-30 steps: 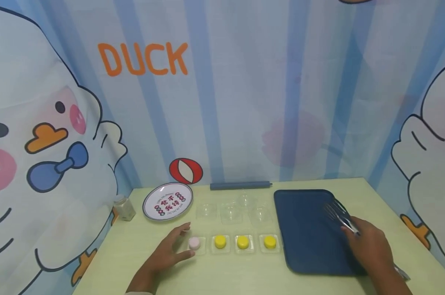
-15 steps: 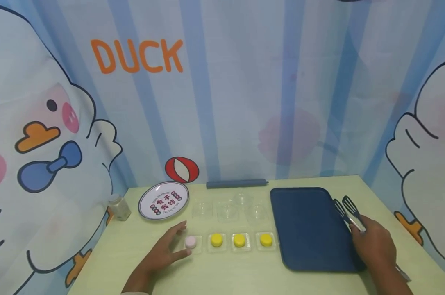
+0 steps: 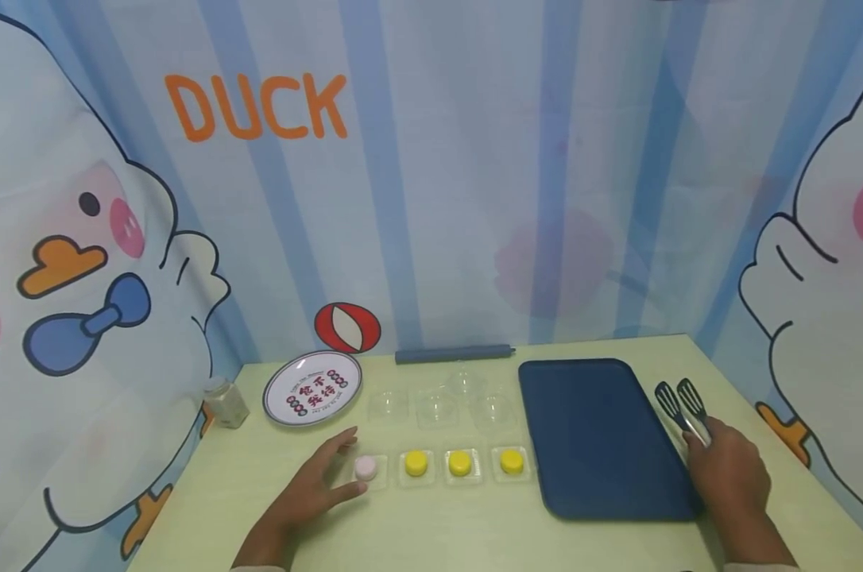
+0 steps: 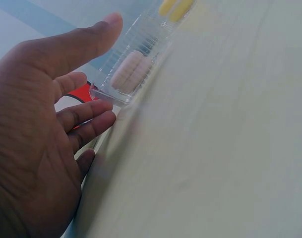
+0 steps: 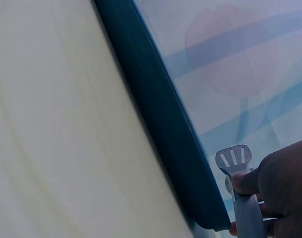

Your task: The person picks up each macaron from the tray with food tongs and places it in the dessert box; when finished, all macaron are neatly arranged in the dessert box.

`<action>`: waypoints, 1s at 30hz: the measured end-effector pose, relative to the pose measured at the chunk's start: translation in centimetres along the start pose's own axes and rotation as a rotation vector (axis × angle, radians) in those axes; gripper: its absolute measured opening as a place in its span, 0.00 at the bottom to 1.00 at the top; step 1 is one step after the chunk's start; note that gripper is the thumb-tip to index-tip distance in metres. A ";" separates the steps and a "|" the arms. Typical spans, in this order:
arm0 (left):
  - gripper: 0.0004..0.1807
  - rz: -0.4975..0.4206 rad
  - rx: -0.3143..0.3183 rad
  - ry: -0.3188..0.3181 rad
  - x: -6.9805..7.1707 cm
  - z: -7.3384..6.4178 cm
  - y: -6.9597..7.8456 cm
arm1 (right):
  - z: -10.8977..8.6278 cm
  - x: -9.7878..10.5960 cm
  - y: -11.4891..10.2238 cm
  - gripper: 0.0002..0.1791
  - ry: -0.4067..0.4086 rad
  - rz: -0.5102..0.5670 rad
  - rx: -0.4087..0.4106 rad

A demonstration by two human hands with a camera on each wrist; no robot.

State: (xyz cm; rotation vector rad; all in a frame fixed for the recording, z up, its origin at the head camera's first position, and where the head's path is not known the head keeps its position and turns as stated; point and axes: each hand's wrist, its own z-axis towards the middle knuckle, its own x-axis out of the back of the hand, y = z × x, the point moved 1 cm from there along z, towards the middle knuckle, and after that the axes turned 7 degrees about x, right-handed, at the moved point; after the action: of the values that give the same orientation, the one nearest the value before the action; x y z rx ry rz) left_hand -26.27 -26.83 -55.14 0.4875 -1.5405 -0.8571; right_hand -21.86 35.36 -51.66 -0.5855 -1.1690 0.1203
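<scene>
My left hand (image 3: 310, 492) spreads its thumb and fingers beside a clear plastic box base (image 4: 122, 98) holding a pink macaron (image 3: 365, 468). In the left wrist view the fingertips are right by the box's corner; I cannot tell whether they touch. In a row to the right stand similar boxes with yellow macarons (image 3: 459, 463). My right hand (image 3: 732, 469) grips metal tongs (image 3: 693, 425) with two dark slotted heads, just beyond the right edge of the dark blue tray (image 3: 603, 445). In the right wrist view the thumb presses the tongs' (image 5: 247, 210) arm.
Behind the macarons lie several clear plastic domed lids (image 3: 436, 409). A printed plate (image 3: 313, 389) and a small shaker jar (image 3: 226, 403) are at the back left. A dark rolled bar (image 3: 454, 354) lies along the back edge, in front of a duck-print curtain (image 3: 446, 175).
My right hand has carried the tongs from above the tray to its right side. The left hand stays beside the pink macaron. The whole head view has shifted slightly.
</scene>
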 end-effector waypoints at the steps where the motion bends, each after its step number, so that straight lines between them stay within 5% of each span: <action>1: 0.51 0.006 -0.007 0.004 0.0 0.0 0.0 | 0.1 0.0 0.0 0.22 -0.004 -0.002 -0.003; 7: 0.51 0.030 -0.047 0.031 0.1 -0.1 0.1 | 0.3 -0.1 0.3 0.21 -0.016 -0.002 -0.016; 30: 0.51 0.019 -0.015 0.007 0.0 0.1 0.3 | 0.6 -0.5 1.2 0.24 -0.073 -0.001 -0.004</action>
State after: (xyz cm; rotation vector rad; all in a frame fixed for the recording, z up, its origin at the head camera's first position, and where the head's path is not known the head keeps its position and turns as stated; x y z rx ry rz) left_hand -26.29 -26.65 -54.88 0.4637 -1.5285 -0.8512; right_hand -22.30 36.42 -52.48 -0.5880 -1.2403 0.1392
